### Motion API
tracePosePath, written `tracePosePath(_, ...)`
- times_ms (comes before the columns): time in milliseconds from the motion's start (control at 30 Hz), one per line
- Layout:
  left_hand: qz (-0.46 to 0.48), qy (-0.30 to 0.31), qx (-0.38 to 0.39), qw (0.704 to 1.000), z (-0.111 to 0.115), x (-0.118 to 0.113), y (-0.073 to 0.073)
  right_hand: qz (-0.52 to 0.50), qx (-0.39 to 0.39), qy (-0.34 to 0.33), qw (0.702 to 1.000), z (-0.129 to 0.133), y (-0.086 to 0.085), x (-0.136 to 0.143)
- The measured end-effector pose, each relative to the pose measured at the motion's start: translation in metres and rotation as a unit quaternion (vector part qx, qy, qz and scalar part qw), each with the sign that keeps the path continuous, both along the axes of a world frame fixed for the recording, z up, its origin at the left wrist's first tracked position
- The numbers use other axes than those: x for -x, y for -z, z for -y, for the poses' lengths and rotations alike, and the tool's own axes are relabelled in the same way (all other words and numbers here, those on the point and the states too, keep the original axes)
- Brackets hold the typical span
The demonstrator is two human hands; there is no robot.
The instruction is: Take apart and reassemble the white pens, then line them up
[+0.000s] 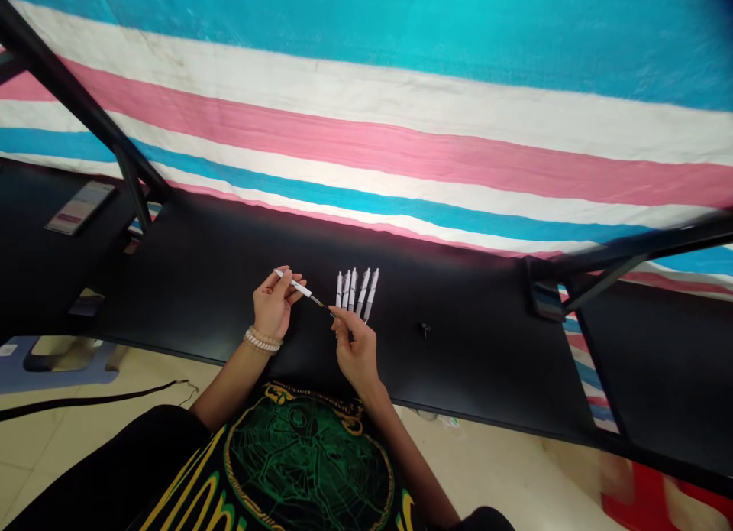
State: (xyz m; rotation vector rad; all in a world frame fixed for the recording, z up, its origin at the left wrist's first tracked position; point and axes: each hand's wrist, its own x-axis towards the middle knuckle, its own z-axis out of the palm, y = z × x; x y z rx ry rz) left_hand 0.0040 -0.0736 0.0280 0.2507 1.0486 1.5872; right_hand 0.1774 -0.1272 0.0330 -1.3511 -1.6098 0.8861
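A white pen barrel (301, 288) is held in my left hand (273, 305), pinched between thumb and fingers and slanting down to the right. From its lower right end a thin dark refill (321, 304) sticks out. The fingertips of my right hand (356, 346) are closed on the far end of that refill. Just beyond my right hand, several white-and-grey pens (362, 290) lie side by side on the black table (469, 309), partly hidden by the fingers. Right of them sits a small dark piece (424, 328), too small to make out.
A striped blue, white and pink cloth (366, 149) hangs behind the table. Black metal frame bars (85, 107) stand at both sides. A phone (80, 207) lies on the far-left table. Below are a grey-blue stool (103, 363) and a red object (635, 500).
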Motion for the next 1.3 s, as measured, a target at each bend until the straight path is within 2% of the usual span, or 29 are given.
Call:
tracePosePath(167,0.057,-0.031,0.024,0.998,-0.003,0.007,0.002,-0.039,0.028,0.013,0.999,0.007,-0.004,-0.006)
tracePosePath(300,0.068,-0.014,0.030,0.997,0.000,0.001,0.002,-0.039,0.016,0.005,0.999,0.007,-0.011,-0.003)
tracePosePath(433,0.042,0.019,0.016,0.999,0.004,-0.008,-0.001,-0.007,-0.024,-0.008,1.000,0.002,-0.013,0.002)
tracePosePath(633,-0.032,0.030,-0.003,0.999,0.010,-0.015,-0.002,0.062,-0.050,-0.017,0.997,-0.001,-0.009,0.008)
tracePosePath(733,-0.052,0.053,-0.006,0.997,0.015,-0.022,-0.001,0.079,-0.048,-0.012,0.996,0.001,-0.005,0.011)
tracePosePath(900,-0.048,0.057,0.000,0.997,0.020,-0.030,0.000,0.104,-0.020,0.015,0.994,0.002,-0.003,0.011)
tracePosePath(1033,-0.054,0.073,0.003,0.996,0.019,-0.028,-0.001,0.032,0.044,0.006,0.998,0.000,-0.007,0.009)
tracePosePath(1100,-0.054,0.069,0.003,0.996,0.018,-0.027,-0.001,0.004,0.040,0.015,0.999,0.000,-0.008,0.008)
tracePosePath(1200,-0.052,0.051,0.002,0.997,0.017,-0.024,0.000,0.012,0.020,0.005,1.000,0.001,-0.006,0.006)
tracePosePath(1300,-0.050,0.047,0.002,0.998,0.016,-0.022,0.001,0.010,0.042,-0.008,0.999,0.002,-0.004,0.003)
